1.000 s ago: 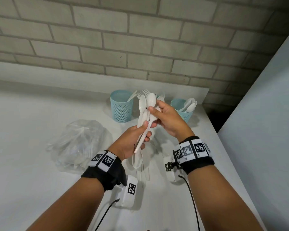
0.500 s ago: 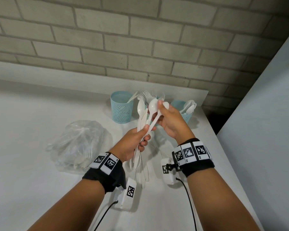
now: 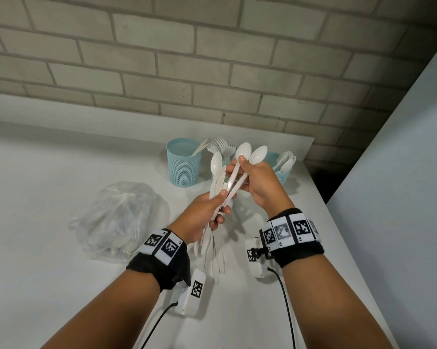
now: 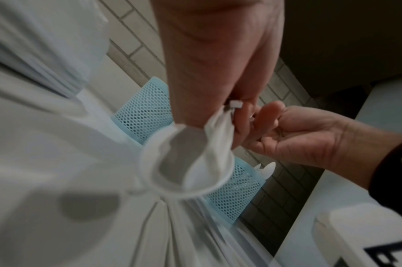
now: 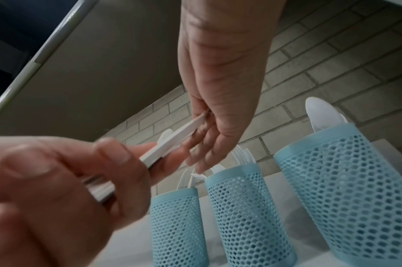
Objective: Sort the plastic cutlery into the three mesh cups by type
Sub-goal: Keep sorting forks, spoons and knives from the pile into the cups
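Note:
My left hand (image 3: 218, 199) grips a bundle of white plastic spoons (image 3: 216, 170) upright above the table. My right hand (image 3: 240, 171) pinches the handles of two spoons (image 3: 243, 151), fanned out to the right of the bundle; their lower ends still reach my left thumb. Behind the hands stand three pale blue mesh cups. The left cup (image 3: 183, 165) holds a knife or two, the middle cup (image 5: 243, 207) holds forks (image 3: 218, 143), and the right cup (image 3: 281, 173) holds spoons. In the right wrist view a white handle (image 5: 172, 144) spans between both hands.
A clear plastic bag (image 3: 116, 217) with more cutlery lies left of my left forearm. Loose white cutlery (image 3: 216, 260) lies on the white table (image 3: 48, 273) below the hands. A brick wall runs behind the cups, and a grey panel (image 3: 401, 172) stands along the table's right edge.
My right hand has drawn two spoons up and to the right, away from the bundle. The left hand has kept its grip and barely moved.

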